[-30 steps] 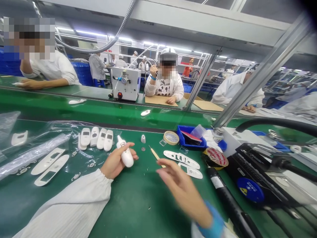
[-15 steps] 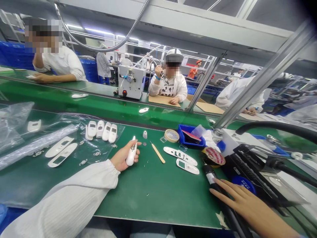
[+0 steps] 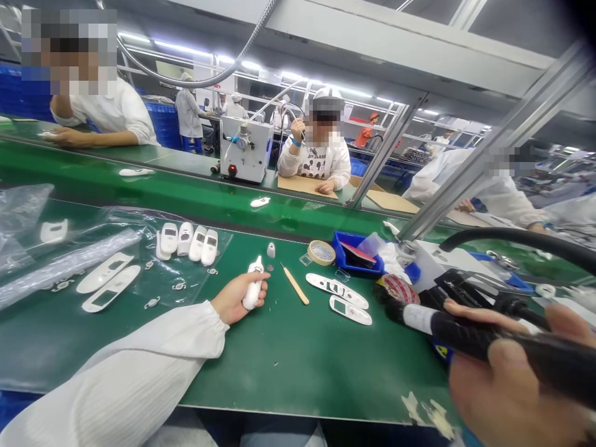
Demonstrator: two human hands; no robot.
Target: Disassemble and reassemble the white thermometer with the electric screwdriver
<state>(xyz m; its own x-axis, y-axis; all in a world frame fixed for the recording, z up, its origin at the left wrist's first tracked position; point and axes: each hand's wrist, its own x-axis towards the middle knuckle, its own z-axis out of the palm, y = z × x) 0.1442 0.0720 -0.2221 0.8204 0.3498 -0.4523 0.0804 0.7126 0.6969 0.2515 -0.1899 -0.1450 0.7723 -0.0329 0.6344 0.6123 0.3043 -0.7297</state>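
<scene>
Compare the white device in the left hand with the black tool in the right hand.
The white device is short, tilted upward in the left hand; the black tool is longer, nearly level in the right hand, with a white collar near its tip. Both are slender and hand-held.

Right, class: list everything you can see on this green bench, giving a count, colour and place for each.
Device housings: four, white, on a clear plastic bag.
Left plates: two, white, on the bag.
Right plates: two, white, right of the pick.
Wooden-handled pick: one, tan, mid-bench.
Tape roll: one, beige, beside the tray.
Tray: one, blue, behind the right plates.
Left hand: one, bare, holding a white device.
Right hand: one, bare, gripping a black tool.
</scene>
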